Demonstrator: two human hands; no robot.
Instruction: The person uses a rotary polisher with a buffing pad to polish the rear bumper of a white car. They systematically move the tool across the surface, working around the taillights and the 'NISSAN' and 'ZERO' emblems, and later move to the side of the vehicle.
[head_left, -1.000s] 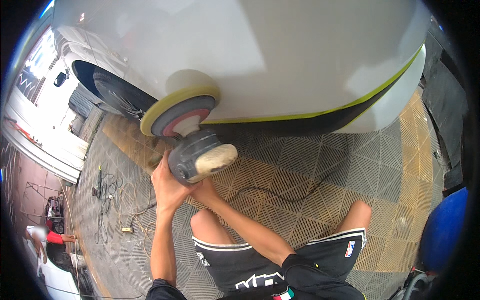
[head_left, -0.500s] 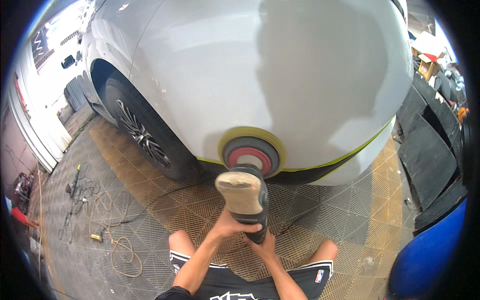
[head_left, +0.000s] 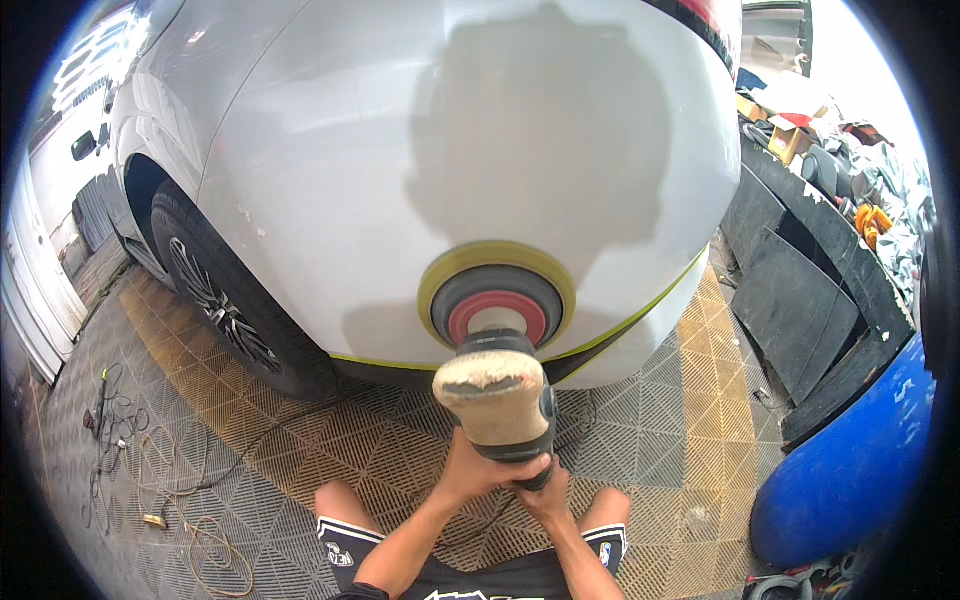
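A handheld polisher (head_left: 498, 410) with a worn beige and black body is held out in front of me. Its round yellow pad (head_left: 497, 255), on a red and grey backing disc, lies against the white car bumper (head_left: 300, 240), just above the lime-green tape (head_left: 640, 318) along the lower edge. My left hand (head_left: 482, 468) wraps around the body from the left side. Below and to the right, my right hand (head_left: 545, 495) is closed around the black rear end of the tool. Part of the fingers of both hands is hidden behind it.
The car's wheel (head_left: 225, 300) stands at left. Cables and a hose (head_left: 215, 550) lie on the grey and tan grid floor (head_left: 400, 440). At right are a blue cylinder (head_left: 850, 470), leaning black panels (head_left: 795, 310) and a pile of boxes and cloths (head_left: 880, 180).
The view has swung to the right, showing more of the panels and blue cylinder. Both hands keep their hold, and the pad now sits farther right along the bumper, below my shadow.
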